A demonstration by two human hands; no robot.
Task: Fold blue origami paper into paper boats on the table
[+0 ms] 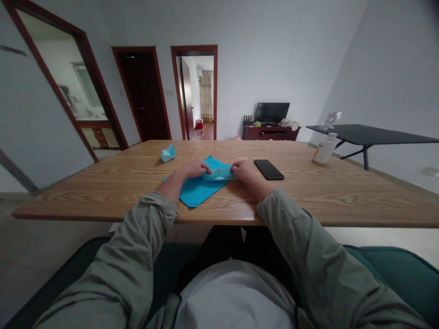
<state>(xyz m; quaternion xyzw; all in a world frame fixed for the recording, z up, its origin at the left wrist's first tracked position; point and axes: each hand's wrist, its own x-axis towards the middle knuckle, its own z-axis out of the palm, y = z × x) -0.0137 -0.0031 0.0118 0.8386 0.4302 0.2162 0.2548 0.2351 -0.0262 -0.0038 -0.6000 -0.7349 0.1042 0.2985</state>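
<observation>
A light blue folded paper [219, 173] is stretched between my two hands, above a darker blue sheet of paper [197, 192] lying on the wooden table. My left hand [197, 169] pinches its left end, with the fingers closed. At the opposite end, my right hand [243, 170] has its fingers closed on the paper too. The folded piece is long and low, with creases across its middle. A small light blue paper boat [168, 153] stands farther back on the left, touched by neither hand.
A black phone [269, 169] lies just right of my right hand. Farther right stands a white bottle [324, 148] near the edge of the wooden table [343, 196]. Beyond it is a black table [373, 134]. A television [272, 112] stands by the far wall.
</observation>
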